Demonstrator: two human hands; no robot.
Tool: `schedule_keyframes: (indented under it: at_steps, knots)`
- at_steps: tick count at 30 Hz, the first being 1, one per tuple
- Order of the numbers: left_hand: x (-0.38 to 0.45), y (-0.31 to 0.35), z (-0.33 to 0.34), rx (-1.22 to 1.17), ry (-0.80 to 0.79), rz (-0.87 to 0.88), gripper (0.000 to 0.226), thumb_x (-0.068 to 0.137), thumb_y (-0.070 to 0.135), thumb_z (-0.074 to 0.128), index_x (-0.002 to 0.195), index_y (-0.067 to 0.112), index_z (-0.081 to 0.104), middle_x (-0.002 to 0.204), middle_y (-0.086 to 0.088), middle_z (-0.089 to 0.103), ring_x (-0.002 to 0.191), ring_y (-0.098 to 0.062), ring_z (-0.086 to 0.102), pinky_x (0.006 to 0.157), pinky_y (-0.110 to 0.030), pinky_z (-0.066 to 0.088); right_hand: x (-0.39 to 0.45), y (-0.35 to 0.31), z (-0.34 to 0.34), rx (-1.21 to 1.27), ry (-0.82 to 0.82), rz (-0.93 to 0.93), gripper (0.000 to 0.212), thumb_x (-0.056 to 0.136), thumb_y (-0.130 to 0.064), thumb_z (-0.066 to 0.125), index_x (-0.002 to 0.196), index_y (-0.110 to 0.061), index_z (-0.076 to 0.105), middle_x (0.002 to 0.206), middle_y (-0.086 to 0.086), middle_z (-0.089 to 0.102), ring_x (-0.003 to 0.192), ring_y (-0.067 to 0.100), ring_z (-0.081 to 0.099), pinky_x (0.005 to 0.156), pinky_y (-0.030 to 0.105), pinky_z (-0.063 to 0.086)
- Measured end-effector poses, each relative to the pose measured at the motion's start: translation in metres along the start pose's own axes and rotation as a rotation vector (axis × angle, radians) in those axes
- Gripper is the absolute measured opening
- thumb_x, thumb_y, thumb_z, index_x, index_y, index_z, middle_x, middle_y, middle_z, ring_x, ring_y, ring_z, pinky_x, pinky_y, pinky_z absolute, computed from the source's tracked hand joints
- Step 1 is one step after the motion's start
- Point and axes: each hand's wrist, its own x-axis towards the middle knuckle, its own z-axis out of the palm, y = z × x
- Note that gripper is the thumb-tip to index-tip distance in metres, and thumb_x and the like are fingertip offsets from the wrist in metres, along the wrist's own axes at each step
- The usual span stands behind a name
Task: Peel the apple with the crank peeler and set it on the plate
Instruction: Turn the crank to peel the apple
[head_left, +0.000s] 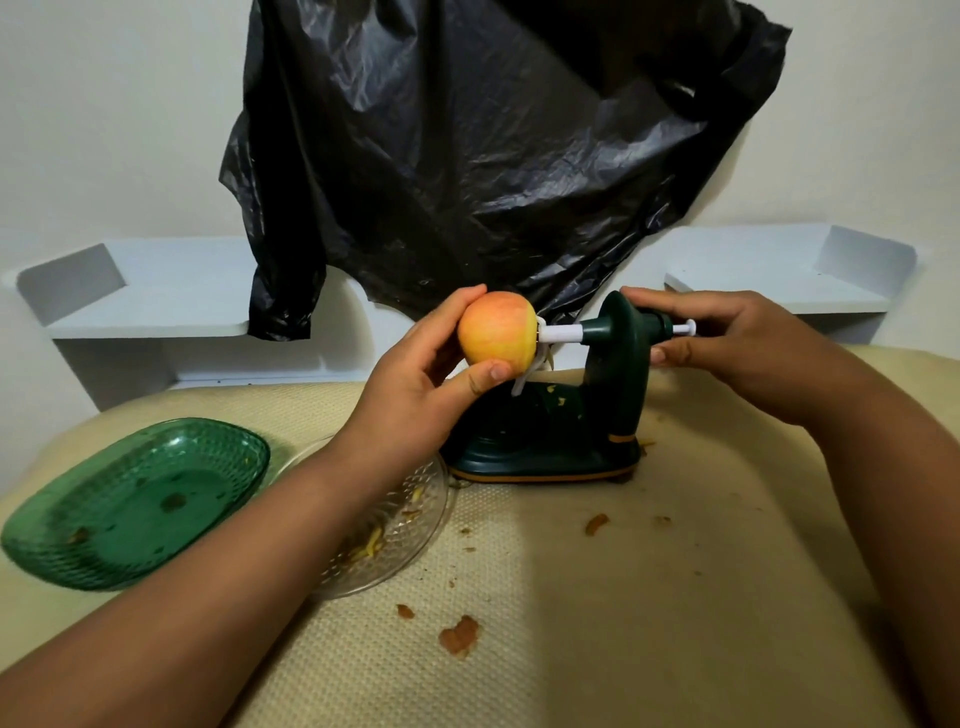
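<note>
A yellow-red apple (496, 335) with its skin on sits against the white prongs of the dark green crank peeler (582, 410), which stands on the cream cloth at the table's middle. My left hand (426, 384) grips the apple from the left, thumb below and fingers above. My right hand (727, 343) holds the peeler's upright head from the right, fingers over the top and thumb near the white shaft end. A green glass plate (130, 504) lies at the left, with a clear glass plate (415, 525) beside it, partly under my left forearm.
Bits of peel and pulp (460, 636) lie scattered on the cream tablecloth (623, 597). A black plastic bag (493, 156) hangs on the wall behind the peeler. White shelves (156, 306) run along the back on both sides.
</note>
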Motion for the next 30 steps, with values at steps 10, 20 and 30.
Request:
schedule_keyframes:
  at_steps: [10, 20, 30]
  knots:
    - [0.007, 0.002, -0.003, 0.144, 0.011, -0.033, 0.051, 0.089, 0.049, 0.065, 0.137, 0.036, 0.056, 0.117, 0.016, 0.067, 0.107, 0.007, 0.063, 0.088, -0.015, 0.053, 0.003, 0.007, -0.001, -0.038, -0.01, 0.021, 0.045, 0.067, -0.054, 0.071, 0.112, -0.058, 0.067, 0.109, -0.023, 0.072, 0.109, 0.008, 0.062, 0.098, 0.036, 0.043]
    - [0.01, 0.01, -0.009, 0.263, -0.042, -0.012, 0.039, 0.092, 0.044, 0.067, 0.129, 0.046, 0.055, 0.108, 0.024, 0.066, 0.104, 0.014, 0.058, 0.082, -0.006, 0.049, 0.004, 0.003, -0.001, -0.027, -0.028, 0.048, 0.048, 0.061, -0.064, 0.069, 0.109, -0.057, 0.069, 0.102, -0.021, 0.072, 0.101, 0.014, 0.062, 0.09, 0.037, 0.045]
    - [0.014, 0.009, 0.001, 0.204, -0.033, -0.018, 0.031, 0.093, 0.049, 0.063, 0.124, 0.046, 0.06, 0.108, 0.018, 0.072, 0.101, 0.008, 0.065, 0.084, -0.011, 0.052, 0.001, 0.0, 0.001, -0.002, -0.014, 0.06, 0.05, 0.065, -0.06, 0.071, 0.114, -0.054, 0.068, 0.111, -0.022, 0.071, 0.108, 0.004, 0.062, 0.104, 0.043, 0.042]
